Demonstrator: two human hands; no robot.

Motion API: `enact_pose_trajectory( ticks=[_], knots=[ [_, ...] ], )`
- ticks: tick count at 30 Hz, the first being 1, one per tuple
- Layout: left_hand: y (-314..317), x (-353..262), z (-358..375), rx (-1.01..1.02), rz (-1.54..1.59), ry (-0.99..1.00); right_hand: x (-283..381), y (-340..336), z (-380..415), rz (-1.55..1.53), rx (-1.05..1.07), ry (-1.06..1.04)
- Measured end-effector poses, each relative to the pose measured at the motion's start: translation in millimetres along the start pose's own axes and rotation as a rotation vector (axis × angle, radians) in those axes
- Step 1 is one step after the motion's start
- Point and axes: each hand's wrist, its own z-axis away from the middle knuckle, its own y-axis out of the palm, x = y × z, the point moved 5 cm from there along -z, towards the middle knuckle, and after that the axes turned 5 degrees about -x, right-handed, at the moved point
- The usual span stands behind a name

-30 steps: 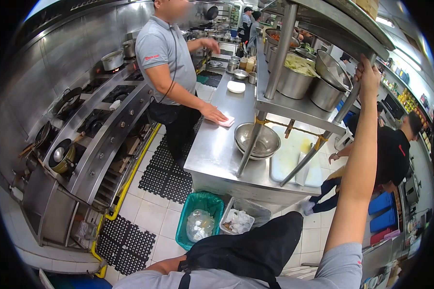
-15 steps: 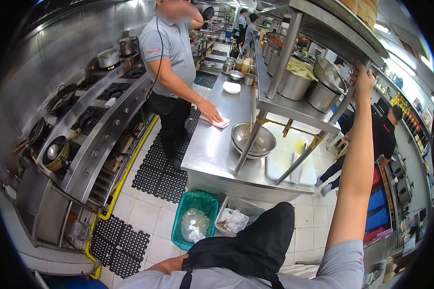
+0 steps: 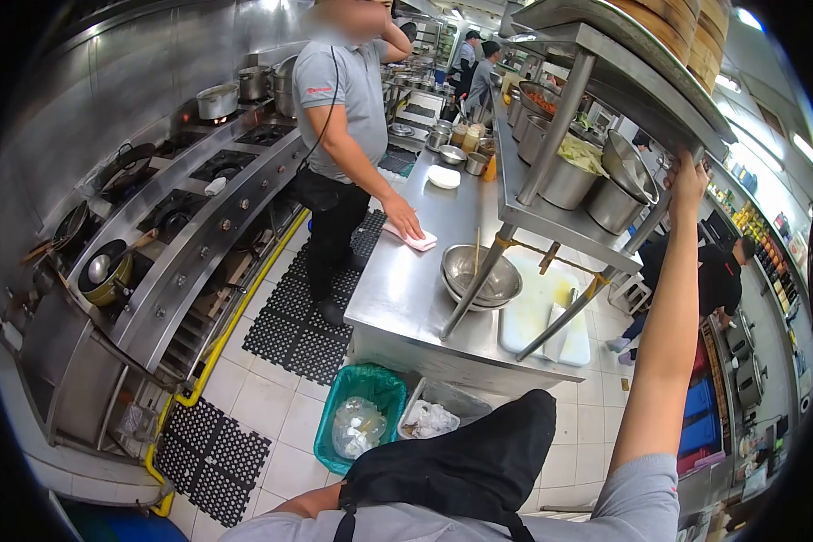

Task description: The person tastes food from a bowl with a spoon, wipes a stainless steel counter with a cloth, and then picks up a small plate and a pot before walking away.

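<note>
My right hand point(image 3: 688, 181) is raised at the upper right, its fingers wrapped round a metal post point(image 3: 652, 222) of the steel shelf point(image 3: 551, 213). On that shelf, near my hand, a metal strainer point(image 3: 625, 164) rests on a steel pot point(image 3: 614, 208), beside another pot point(image 3: 569, 183) of pale cut leaves point(image 3: 584, 154). My left hand is out of sight; just part of the left arm shows by my black apron point(image 3: 461, 452). Below the shelf, nested metal bowls point(image 3: 483, 275) and a white cutting board point(image 3: 526, 312) with a knife point(image 3: 558, 336) lie on the counter point(image 3: 397, 280).
Across the counter a person point(image 3: 348, 117) presses a folded cloth point(image 3: 415, 240) on the steel top. Stoves with pans point(image 3: 108, 280) line the left. Two waste bins point(image 3: 363, 375) stand at the counter's near end. Another person point(image 3: 721, 275) is at the right, past my arm.
My view has shifted slightly, so the counter and shelf appear farther right. My right hand keeps its hold on the post. The person at the right is now more hidden behind my arm.
</note>
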Motion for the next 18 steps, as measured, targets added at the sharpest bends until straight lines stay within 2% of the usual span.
enact_pose_trajectory(
  ticks=[9,18],
  knots=[
    [-3.4,20.1,-12.9,-0.009,-0.038,-0.01,-0.9,-1.9,-2.5,-0.006,0.018,-0.011],
    [47.6,9.7,-36.0,-0.037,0.03,-0.003,-5.6,-5.1,-3.9,0.018,0.036,0.012]
  ],
)
